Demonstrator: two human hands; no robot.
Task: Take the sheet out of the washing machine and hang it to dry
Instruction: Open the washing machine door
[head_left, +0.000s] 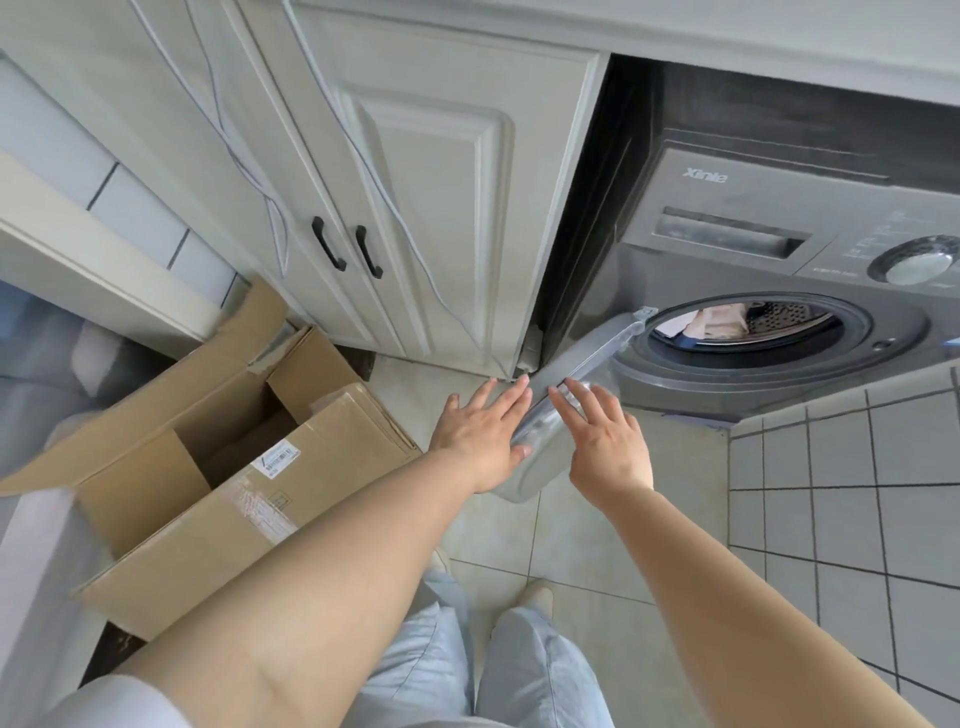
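Early stage: the washer (779, 291) door (566, 395) is standing open, swung out to the left, so access is done; pulling the sheet (711, 325) out and hanging it are both left. Both hands are sitting at the door's outer edge, one on each side. Left hand (480, 431) is lying flat on the door's left face, fingers straight and close together, not gripping anything. Right hand (605, 441) is resting on the rim side, fingers extended and slightly apart, also holding nothing. My read: they're steadying or pushing the door wider, not reaching in yet. Drum contents: pale cloth is showing through the opening, whitish-pink with a bit of blue at the lower edge, sitting toward the left of the drum; likely the sheet, but can't tell whether it's one item or several. Perforated drum wall is showing on the right, so the load isn't filling it. Cardboard box (208, 467) on the floor to the left is lying open, flaps out; the part of its inside that's visible looks bare. No drying rack or line in view, so the hanging spot is unknown.
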